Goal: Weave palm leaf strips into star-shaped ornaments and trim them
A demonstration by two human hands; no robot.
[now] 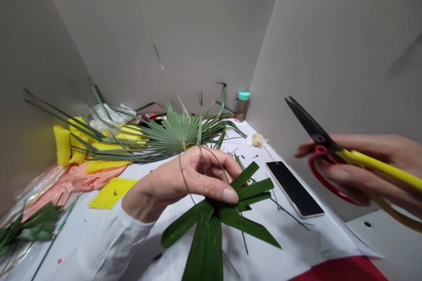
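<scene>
Left hand [198, 175]: pinching the green leaf piece [209, 237] between thumb and fingers;
Leaf piece: under the thumb, spread in strips above the worktop [260, 263];
Right hand [352, 178]: curled around scissors [326, 142] with blades nearly together;
Phone [294, 189]: dark-screened, between both hands

1. Right of the phone [293, 189], the right hand [356, 175] is blurred and cut off by the picture's right edge, as are the handles of the scissors [349, 157].
2. Left of the phone, the left hand [198, 175] hides part of the folded leaf piece [211, 232], whose lowest blade runs off the bottom edge.
3. Nearer than the phone, a red patch [339, 270] is cut off below.
4. Far left of the phone, a leaf bundle [39, 224] leaves the frame.
5. Beyond the phone, a pale lump [257, 140] is too small to identify.
</scene>
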